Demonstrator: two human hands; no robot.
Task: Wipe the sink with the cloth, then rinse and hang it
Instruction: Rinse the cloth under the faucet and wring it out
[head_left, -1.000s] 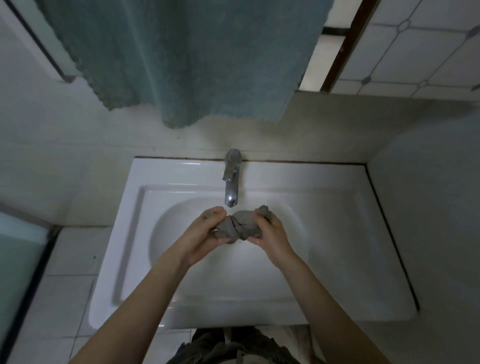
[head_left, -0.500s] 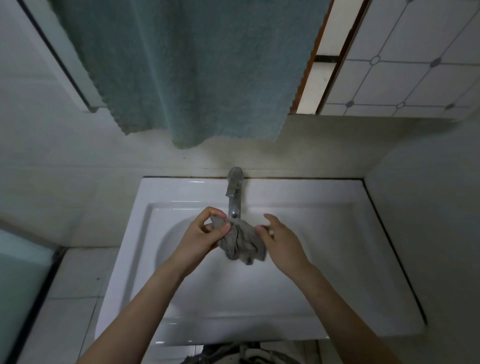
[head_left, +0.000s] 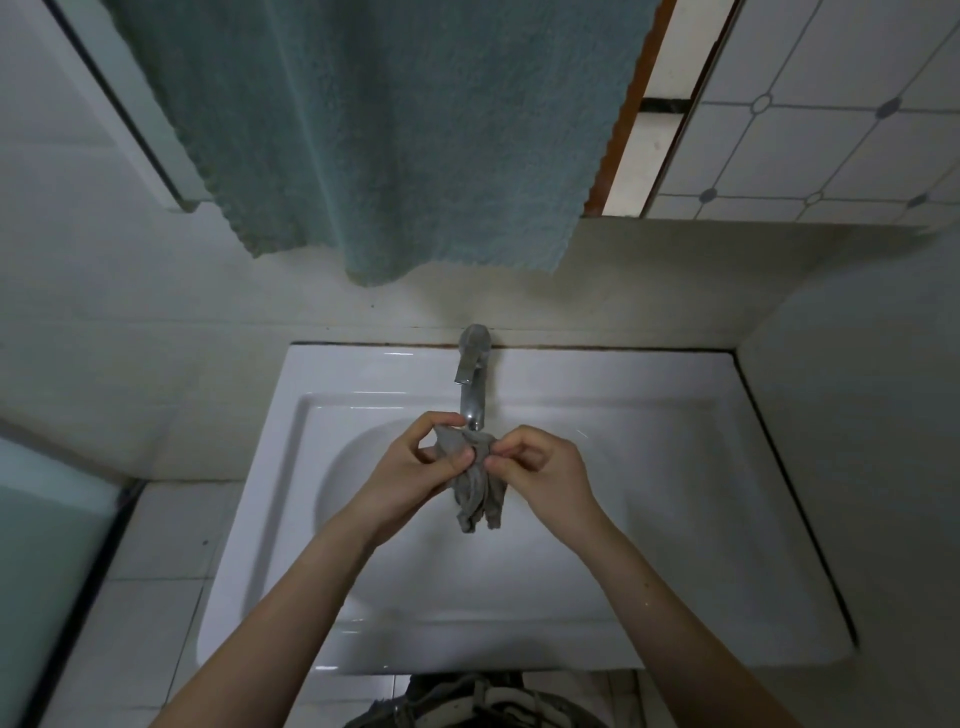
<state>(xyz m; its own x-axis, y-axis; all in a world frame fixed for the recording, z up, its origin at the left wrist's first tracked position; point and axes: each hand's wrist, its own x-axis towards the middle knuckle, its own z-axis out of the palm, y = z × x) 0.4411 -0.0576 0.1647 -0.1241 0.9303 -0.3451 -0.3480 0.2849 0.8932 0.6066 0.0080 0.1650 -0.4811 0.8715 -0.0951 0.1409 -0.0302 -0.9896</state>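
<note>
1. Greenish panel (head_left: 47, 561): far left of the tap (head_left: 472, 379) and lower, dark-edged, beside pale tiles.
2. Teal towel (head_left: 384, 130): hangs on the wall above the tap, its lower edge well clear of it.
3. Left hand (head_left: 410, 475): just below and left of the tap's spout. Thumb and curled fingers pinch the cloth's upper left part.
4. Cloth (head_left: 478, 493): grey, bunched, directly under the tap's spout. It is held between both hands, and its loose end hangs down over the basin.
5. Right hand (head_left: 545, 473): just below and right of the tap's spout. Fingers are curled inward and the fingertips are clamped on the cloth's upper right edge.
6. Sink (head_left: 675, 374): white, rectangular, with the tap at the middle of its back rim. The oval basin lies below the tap.
7. Patterned tiles (head_left: 831, 130): high to the right of the tap, with small diamond insets.
</note>
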